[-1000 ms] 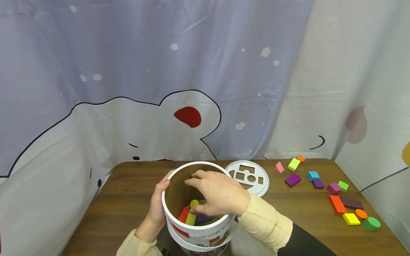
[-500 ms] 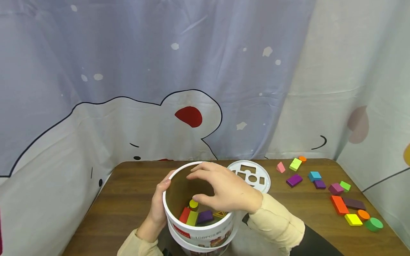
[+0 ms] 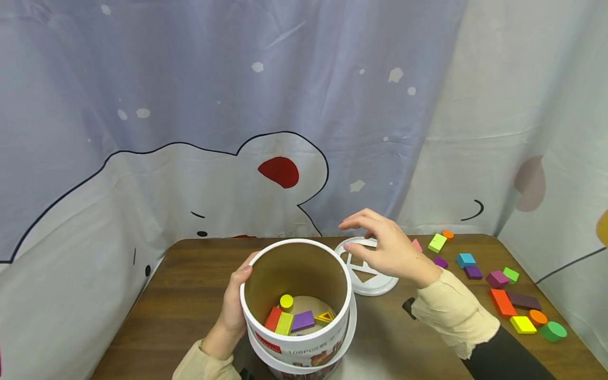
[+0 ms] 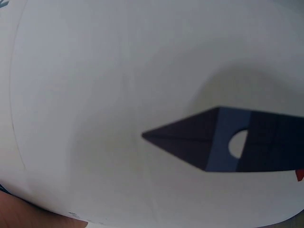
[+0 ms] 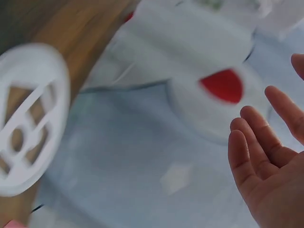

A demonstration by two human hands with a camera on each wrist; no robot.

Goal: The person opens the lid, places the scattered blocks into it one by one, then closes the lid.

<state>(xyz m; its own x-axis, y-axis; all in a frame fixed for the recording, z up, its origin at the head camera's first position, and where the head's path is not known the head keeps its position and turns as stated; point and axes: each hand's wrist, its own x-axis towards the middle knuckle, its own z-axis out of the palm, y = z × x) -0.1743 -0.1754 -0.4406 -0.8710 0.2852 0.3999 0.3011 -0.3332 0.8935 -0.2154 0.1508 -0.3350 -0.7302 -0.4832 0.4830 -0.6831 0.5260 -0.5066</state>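
In the head view a white round bucket (image 3: 304,269) stands tilted toward me, its mouth uncovered. My left hand (image 3: 233,303) grips its left side, thumb at the rim. Inside lie a red block (image 3: 273,319), a yellow-green block (image 3: 284,323), a purple block (image 3: 303,321), a yellow cylinder (image 3: 286,302) and a yellow triangular piece (image 3: 325,316). To the right of the bucket, my right hand (image 3: 391,250) hovers over a white lid (image 3: 372,286) with shaped holes, fingers apart and holding nothing. The bucket's pale wall (image 4: 95,95) fills the left wrist view.
Several coloured blocks lie scattered at the table's right side, among them a blue block (image 3: 465,260), an orange-red block (image 3: 502,303) and a green cylinder (image 3: 553,331). Behind the wooden table (image 3: 190,279) hangs a printed curtain (image 3: 190,79).
My right hand has lifted out of the bucket and moved right, over the lid, with nothing in it. The yellow cylinder now stands visible inside. My left hand keeps its grip on the bucket.
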